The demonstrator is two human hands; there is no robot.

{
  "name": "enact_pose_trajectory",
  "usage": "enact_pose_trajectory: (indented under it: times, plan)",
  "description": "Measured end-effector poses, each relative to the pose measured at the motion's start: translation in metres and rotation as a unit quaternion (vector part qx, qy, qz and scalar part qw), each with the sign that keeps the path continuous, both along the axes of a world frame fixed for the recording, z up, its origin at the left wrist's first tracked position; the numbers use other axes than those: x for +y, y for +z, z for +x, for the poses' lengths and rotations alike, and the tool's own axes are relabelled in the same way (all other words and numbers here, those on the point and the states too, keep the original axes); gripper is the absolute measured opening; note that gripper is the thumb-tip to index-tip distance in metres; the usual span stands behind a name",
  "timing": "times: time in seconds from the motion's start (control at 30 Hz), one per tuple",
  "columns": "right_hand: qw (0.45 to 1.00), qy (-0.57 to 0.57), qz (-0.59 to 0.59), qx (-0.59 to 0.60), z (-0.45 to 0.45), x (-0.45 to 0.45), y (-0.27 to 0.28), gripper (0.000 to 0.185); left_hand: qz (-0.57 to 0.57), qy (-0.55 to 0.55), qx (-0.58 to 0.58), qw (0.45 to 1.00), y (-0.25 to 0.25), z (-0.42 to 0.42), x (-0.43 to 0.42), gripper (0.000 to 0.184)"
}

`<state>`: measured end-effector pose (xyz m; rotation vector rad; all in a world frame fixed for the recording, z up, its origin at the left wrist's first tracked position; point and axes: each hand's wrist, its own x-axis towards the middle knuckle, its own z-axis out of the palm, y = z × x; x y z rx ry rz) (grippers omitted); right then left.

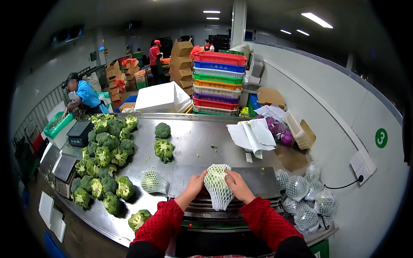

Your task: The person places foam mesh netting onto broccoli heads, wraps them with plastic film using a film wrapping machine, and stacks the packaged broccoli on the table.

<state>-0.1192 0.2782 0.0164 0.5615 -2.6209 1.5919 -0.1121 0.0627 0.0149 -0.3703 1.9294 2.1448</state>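
Between my two hands is a broccoli head in a white foam net sleeve [218, 189], held over the metal ledge at the table's near edge. The fingers of my left hand [194, 185] are closed on its left side. My right hand [239, 187] grips the net at the upper right. Left of my hands lies another netted broccoli [153, 182]. Farther back on the steel table are two bare heads, a darker broccoli [162, 130] and a paler broccoli [164, 150]. A single broccoli [139, 220] sits near my left sleeve.
A broccoli pile [103, 155] covers the left side, beside two scales, one a dark scale [80, 133]. Several wrapped heads [297, 189] are heaped at right by the wall. Behind them are paper sheets [258, 134] and purple cabbages [286, 137]. Stacked crates [218, 79] stand beyond; a co-worker [88, 95] bends at left.
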Motion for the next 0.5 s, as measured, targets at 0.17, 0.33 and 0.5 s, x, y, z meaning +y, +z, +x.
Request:
enact_pose_trajectory:
  times: [0.17, 0.33, 0.5]
  plan:
    - [0.999, 0.007, -0.013, -0.051, 0.036, 0.043, 0.049, 0.053, -0.251, 0.043, 0.178, 0.950, -0.024, 0.037, -0.034, 0.050]
    - [0.979, -0.129, 0.153, -0.049, 0.075, 0.129, 0.024, 0.031, -0.581, -0.036, 0.198, 0.789, -0.008, 0.120, -0.069, 0.043]
    - [0.897, -0.099, 0.420, -0.100, 0.081, 0.125, 0.023, 0.046, -0.696, -0.077, 0.147, 0.699, 0.002, 0.119, -0.050, 0.051]
